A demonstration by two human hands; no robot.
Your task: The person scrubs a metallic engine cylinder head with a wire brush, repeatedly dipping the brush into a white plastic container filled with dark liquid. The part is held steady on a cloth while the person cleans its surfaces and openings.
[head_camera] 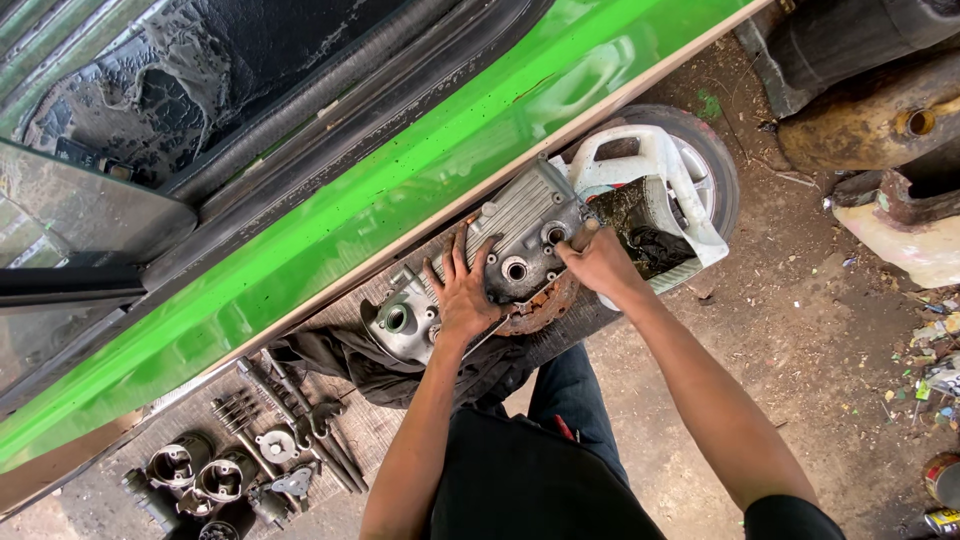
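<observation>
A grey ribbed metal engine cover (505, 235) lies on the ground beside a green car body (330, 200). My left hand (462, 293) rests flat on its near side, fingers spread. My right hand (597, 262) is closed around a small wooden-handled tool (583, 234) pressed against the cover's right end. A rusty round disc (545, 308) sits under the cover's near edge. A cut-open white plastic jug (650, 195) with dark liquid stands just right of the cover, resting on a wheel (700, 165).
Dark cloth (350, 360) lies left of my knees. Several bolts, wrenches and cylindrical engine parts (230, 460) are laid on a mat at lower left. Rusty tanks (880, 110) and scattered litter occupy the dirt ground at right.
</observation>
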